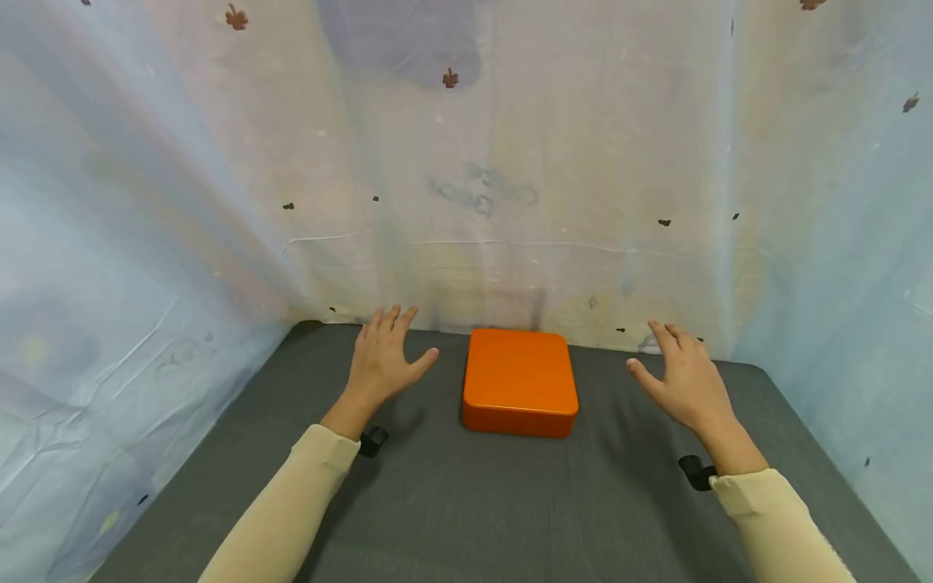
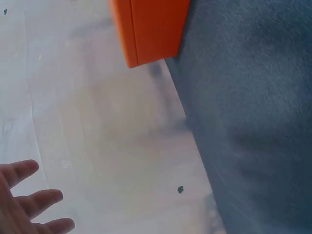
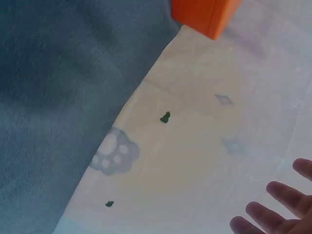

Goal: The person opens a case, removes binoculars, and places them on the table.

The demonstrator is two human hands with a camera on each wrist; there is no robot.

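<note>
The underside and far side of the one orange box (image 1: 519,376) are hidden in the head view, and both wrist views cut it off at the top edge. It sits on the dark grey tabletop (image 1: 474,510), between the person's two hands and apart from both. The left hand (image 1: 382,364) and right hand (image 1: 683,376) hover with fingers spread, gripping nothing. The left wrist view catches only three fingers, the right only four, cropped by the frame. Two black wrist pieces (image 1: 373,442) are partly covered by the arms; two cream sleeves (image 1: 291,502) run out of frame. Behind hangs a patterned sheet (image 1: 583,162).
</note>
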